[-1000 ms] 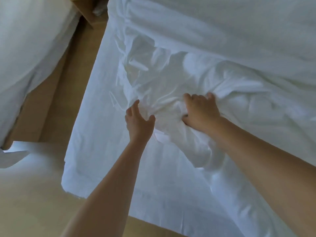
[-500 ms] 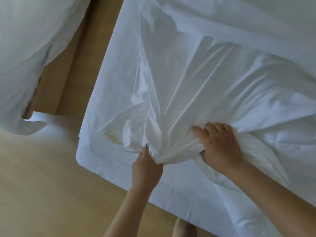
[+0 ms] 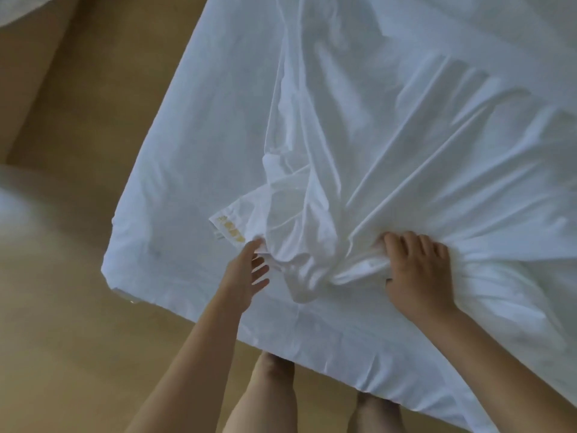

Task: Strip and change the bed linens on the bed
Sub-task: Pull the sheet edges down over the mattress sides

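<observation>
White sheet (image 3: 343,135) gripped by right hand (image 3: 418,273), left hand (image 3: 243,276) splayed, tan floor (image 3: 62,339)

Tan, smooth floor (image 3: 62,354) fills the left side and lower edge of my head-camera feed. A darker brown band (image 3: 37,89) slants across its upper left toward the top edge. At the left border sits a pale, blurred white patch (image 3: 12,210); I cannot tell what it is. A sliver of white fabric (image 3: 18,7) shows in the top-left corner.
</observation>
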Motion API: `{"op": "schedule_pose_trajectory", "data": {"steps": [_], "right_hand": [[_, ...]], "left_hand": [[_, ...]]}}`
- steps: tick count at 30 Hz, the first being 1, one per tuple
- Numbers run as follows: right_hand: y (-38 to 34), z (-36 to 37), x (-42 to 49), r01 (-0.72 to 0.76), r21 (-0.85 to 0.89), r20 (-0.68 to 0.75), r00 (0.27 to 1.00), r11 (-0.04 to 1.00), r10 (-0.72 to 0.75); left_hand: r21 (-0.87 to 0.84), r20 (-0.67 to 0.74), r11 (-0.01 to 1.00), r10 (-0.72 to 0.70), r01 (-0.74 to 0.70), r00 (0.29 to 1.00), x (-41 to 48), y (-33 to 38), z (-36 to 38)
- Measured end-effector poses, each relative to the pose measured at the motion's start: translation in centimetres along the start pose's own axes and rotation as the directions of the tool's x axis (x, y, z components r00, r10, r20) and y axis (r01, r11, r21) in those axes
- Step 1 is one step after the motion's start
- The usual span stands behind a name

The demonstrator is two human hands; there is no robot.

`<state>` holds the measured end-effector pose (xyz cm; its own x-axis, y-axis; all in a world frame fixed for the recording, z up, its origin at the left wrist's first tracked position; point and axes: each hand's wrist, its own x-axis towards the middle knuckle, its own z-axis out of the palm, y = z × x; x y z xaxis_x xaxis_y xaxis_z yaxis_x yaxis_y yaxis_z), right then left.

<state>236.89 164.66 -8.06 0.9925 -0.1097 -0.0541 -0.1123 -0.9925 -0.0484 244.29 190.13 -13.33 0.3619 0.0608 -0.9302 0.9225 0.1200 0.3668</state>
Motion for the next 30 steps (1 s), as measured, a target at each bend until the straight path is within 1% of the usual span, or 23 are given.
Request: {"op": "schedule_pose_trajectory", "data": {"steps": [1,2,4,5,6,7,8,9,11,12,13,15,16,17,18,19,21,23,25,27,29,30], "right_hand": [[-1.0,-0.1,0.1,0.002,0.006,-0.022,1.0,1.0,-0.002],[-2.2,-0.2,0.2,0.01,0.017,-0.038,0.999,1.0,-0.009],[-4.8,-0.5,0.6,0.019,0.054,-0.043,0.999,0.998,-0.017],[-6.0,-0.7,0.7,0.009,0.083,-0.045,0.999,0.996,-0.005],[-7.1,-0.8,0.8,-0.01,0.123,-0.045,0.999,0.992,0.015],[-8.1,-1.0,0.9,-0.027,0.17,-0.047,0.998,0.985,0.035],[-8.9,-1.2,0.9,-0.034,0.219,-0.056,0.997,0.975,0.047],[-9.7,-1.4,0.9,-0.024,0.265,-0.069,0.997,0.964,0.043],[-11.3,-1.8,1.2,0.048,0.32,-0.083,0.996,0.946,-0.022],[-12.1,-1.8,1.4,0.087,0.322,-0.065,0.995,0.943,-0.07],[-12.8,-1.7,1.6,0.114,0.302,-0.02,0.993,0.946,-0.113],[-13.7,-1.2,2.2,0.109,0.233,0.154,0.977,0.966,-0.147],[-13.7,-0.9,2.5,0.088,0.191,0.264,0.955,0.978,-0.137],[-13.5,-0.6,2.7,0.074,0.144,0.374,0.919,0.987,-0.123],[-13.3,-0.1,2.9,0.072,0.098,0.452,0.885,0.993,-0.109],[-12.9,0.5,3.0,0.08,0.067,0.483,0.87,0.995,-0.102],[-12.5,1.2,3.3,0.066,0.055,0.469,0.879,0.996,-0.084],[-12.5,1.7,3.5,0.05,0.042,0.439,0.896,0.998,-0.063],[-12.7,1.9,3.3,0.097,0.017,0.432,0.897,0.995,-0.094],[-12.7,2.0,2.6,0.182,0.016,0.505,0.847,0.983,-0.165],[-12.3,2.0,2.3,0.233,0.042,0.585,0.783,0.972,-0.213],[-12.2,1.9,2.4,0.232,0.059,0.599,0.77,0.971,-0.22]], "left_hand": [[0.0,-0.026,1.0,0.004,-0.004,1.0,0.8,0.6,-0.1],[-0.013,0.004,1.0,0.001,-0.001,1.0,1.3,1.1,0.2],[-0.073,0.143,0.997,-0.007,0.018,0.99,1.9,2.2,1.2],[-0.113,0.17,0.993,-0.005,0.024,0.985,2.2,2.5,1.8],[-0.132,0.156,0.991,-0.006,0.027,0.988,2.3,2.7,2.3],[-0.119,0.107,0.993,0.004,0.009,0.994,2.3,2.9,2.7],[-0.081,0.055,0.996,0.025,-0.02,0.998,2.0,2.8,2.7],[-0.05,0.036,0.997,0.064,-0.063,0.997,1.4,2.5,2.5],[-0.043,0.083,0.979,0.202,-0.199,0.976,-0.3,1.4,1.4],[-0.043,0.107,0.962,0.272,-0.269,0.956,-1.4,0.6,0.6],[-0.046,0.117,0.946,0.325,-0.321,0.939,-2.7,-0.1,-0.3],[-0.029,0.087,0.925,0.379,-0.378,0.921,-3.9,-1.4,-1.7],[-0.027,0.065,0.928,0.372,-0.371,0.926,-3.7,-1.9,-2.1],[-0.039,0.053,0.942,0.336,-0.335,0.94,-3.4,-2.0,-2.4],[-0.061,0.056,0.958,0.282,-0.279,0.958,-2.7,-1.9,-2.6],[-0.092,0.069,0.973,0.216,-0.209,0.974,-2.0,-1.5,-2.8],[-0.176,0.083,0.978,0.127,-0.111,0.988,-0.6,-0.2,-3.3],[-0.263,0.032,0.955,0.151,-0.137,0.988,0.7,1.4,-4.4],[-0.294,-0.032,0.936,0.195,-0.196,0.98,1.6,3.0,-5.7],[-0.204,-0.072,0.952,0.218,-0.228,0.973,2.0,4.4,-6.3],[-0.028,-0.095,0.961,0.271,-0.275,0.958,2.1,5.2,-6.1],[0.058,-0.096,0.949,0.313,-0.308,0.945,1.9,5.3,-5.8]]}}
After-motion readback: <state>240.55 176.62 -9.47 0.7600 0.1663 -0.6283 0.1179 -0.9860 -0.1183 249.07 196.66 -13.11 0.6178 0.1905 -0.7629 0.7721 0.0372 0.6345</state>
